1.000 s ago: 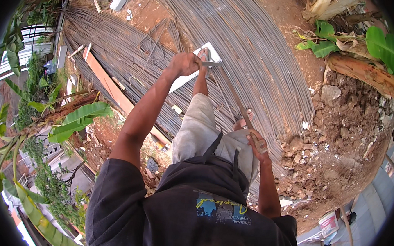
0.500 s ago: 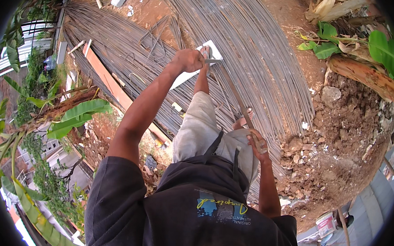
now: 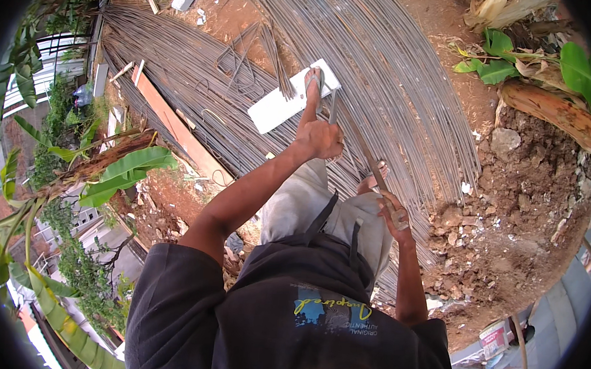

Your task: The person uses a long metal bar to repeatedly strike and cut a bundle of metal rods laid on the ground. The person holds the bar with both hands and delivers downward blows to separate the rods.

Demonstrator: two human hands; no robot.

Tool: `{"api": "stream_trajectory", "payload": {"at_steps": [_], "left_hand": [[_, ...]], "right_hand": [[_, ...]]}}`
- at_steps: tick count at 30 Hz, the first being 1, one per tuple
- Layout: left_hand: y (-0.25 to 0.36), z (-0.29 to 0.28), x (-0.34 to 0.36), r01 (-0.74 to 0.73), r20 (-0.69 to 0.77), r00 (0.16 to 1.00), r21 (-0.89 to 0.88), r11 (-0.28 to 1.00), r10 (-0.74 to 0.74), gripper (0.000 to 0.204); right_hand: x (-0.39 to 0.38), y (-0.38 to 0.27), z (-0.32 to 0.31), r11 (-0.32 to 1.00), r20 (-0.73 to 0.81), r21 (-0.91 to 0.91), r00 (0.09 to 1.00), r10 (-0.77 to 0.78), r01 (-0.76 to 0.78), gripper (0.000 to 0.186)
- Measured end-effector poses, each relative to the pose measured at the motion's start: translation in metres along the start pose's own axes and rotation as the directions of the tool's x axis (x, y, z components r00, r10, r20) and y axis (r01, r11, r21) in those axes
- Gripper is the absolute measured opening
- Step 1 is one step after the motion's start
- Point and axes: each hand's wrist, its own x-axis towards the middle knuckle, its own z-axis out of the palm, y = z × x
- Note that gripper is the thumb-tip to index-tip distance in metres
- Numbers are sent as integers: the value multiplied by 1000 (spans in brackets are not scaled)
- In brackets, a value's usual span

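Your left foot (image 3: 313,84) stands on a white board (image 3: 269,115) laid over long steel rods (image 3: 398,62). Just off the board's right end, a grey metal strip (image 3: 334,106) and a long brown bar (image 3: 363,145) meet or nearly meet; you cannot tell from here whether they are one piece. The strip runs from that end straight back toward you, and your left grip (image 3: 322,141), nearer the board, is curled in a fist around its near part. The bar's long axis slants from the same end back and to the right, away from the strip, to your right grip (image 3: 395,214), farther from the board, its fingers wrapped around the bar
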Motion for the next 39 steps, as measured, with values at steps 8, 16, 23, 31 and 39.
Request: {"api": "stream_trajectory", "payload": {"at_steps": [8,16,23,31,39], "left_hand": [[-26,81,48,186,159,965,-976,114,-210,63],[-22,53,54,756,769,638,-618,-217,33,29],[8,79,77,747,781,623,-611,-263,-45,10],[-14,92,60,784,809,580,-586,-202,-94,9],[-16,77,58,778,817,569,-572,-261,-92,10]], "right_hand": [[-5,2,3,989,-107,147,994,-12,28,58],[-36,-8,-13,860,146,491,986,80,-143,118],[-21,-19,-55,413,374,822,918,127,-392,103],[-8,17,-74,638,311,558,846,433,-531,61],[-4,25,-65,368,430,650,721,543,-665,43]]}}
